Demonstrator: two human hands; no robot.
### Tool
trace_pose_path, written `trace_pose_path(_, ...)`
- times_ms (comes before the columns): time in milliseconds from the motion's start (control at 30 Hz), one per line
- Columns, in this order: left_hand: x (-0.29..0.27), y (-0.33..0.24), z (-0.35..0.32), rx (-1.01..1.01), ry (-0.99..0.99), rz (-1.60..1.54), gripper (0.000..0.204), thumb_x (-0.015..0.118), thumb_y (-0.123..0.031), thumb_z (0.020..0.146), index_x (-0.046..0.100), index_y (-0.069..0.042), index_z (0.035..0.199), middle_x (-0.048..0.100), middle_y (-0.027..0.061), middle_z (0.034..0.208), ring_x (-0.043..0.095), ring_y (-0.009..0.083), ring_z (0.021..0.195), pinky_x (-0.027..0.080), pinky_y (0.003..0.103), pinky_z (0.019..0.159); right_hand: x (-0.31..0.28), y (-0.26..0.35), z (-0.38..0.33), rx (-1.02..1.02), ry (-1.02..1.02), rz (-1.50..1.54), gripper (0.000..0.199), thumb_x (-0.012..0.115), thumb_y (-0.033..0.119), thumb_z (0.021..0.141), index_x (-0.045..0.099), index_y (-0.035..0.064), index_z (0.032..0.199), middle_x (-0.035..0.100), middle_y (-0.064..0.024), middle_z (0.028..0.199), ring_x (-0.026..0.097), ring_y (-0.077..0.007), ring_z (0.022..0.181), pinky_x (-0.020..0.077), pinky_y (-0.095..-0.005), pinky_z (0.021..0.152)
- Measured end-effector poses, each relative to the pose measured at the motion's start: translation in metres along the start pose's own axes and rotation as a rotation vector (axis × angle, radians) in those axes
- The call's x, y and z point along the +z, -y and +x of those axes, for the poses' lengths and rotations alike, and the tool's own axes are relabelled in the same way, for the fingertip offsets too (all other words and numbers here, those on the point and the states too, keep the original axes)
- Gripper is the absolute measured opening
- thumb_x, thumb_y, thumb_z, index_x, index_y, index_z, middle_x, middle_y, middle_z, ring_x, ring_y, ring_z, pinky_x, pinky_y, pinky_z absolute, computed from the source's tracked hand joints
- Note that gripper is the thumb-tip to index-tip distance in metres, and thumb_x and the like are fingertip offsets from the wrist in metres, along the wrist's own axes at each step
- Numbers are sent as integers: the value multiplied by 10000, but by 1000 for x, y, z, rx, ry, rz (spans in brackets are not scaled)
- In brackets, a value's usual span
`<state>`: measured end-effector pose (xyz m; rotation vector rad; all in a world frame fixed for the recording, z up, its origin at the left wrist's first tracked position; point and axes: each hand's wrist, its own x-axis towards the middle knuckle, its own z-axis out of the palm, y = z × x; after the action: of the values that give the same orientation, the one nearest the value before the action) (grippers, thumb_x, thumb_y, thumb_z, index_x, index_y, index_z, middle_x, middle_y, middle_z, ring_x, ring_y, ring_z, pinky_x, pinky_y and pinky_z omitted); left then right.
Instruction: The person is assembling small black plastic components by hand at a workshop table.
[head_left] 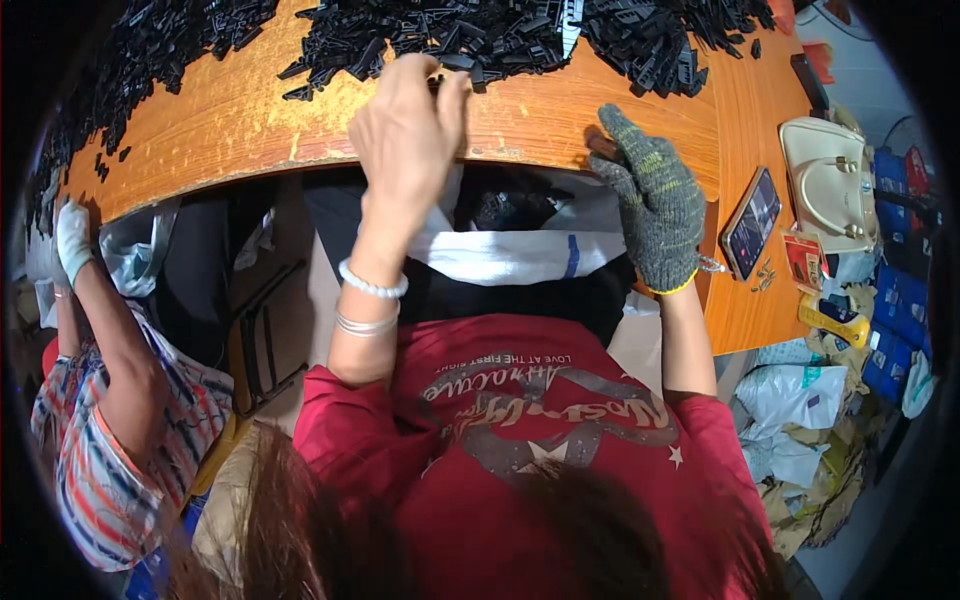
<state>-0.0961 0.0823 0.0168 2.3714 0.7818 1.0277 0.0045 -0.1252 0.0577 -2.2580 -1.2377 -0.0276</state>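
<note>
In the head view, the person stays in front of a wooden table (220, 140), and many small black pieces (430, 40) lie in loose heaps along its far part. Most of the pieces are narrow and long, but their long axes point in many directions, so no common line can be told.

The left hand (405, 135) is bare and is above the table, just at the near edge of the middle heap. Its fingers are curled, and the thumb and the first finger stand with a small gap between them. Something dark shows in this gap; one cannot tell if it is a held piece or only the heap behind.

The right hand (657, 205) wears a grey knitted glove and is at the near edge of the table. Its fingers are half bent, and a brownish shape shows beside the fingertips; whether it is held cannot be told. The right heap (640, 50) lies ahead of this hand, a little apart, while the left hand is the nearer one to the pieces.

Below the table edge, between the forearms, is a white cloth (500, 258) with a blue stripe. A phone (752, 222) lies to the right of the gloved hand.
</note>
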Motion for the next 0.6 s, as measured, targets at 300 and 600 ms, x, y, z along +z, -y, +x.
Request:
trace_pose_path(300, -15, 12, -1, -46, 214, 112, 199, 683, -181, 836, 597, -5, 872, 642, 165, 828, 629, 345, 744, 478, 413, 654, 17, -19, -9, -229, -67, -378, 292, 651, 201, 840, 671, 165, 1130, 662, 11, 1178, 661, -209, 766, 538, -297, 678)
trace_pose_path(600, -5, -13, -15, 296, 392, 6, 156, 629, -89, 822, 519, -61, 929, 548, 130, 883, 600, 309, 668, 485, 405, 554, 16, -24, -12, -212, -190, -222, 313, 691, 181, 795, 690, 139, 1105, 691, -43, 1084, 654, -216, 743, 533, -307, 660)
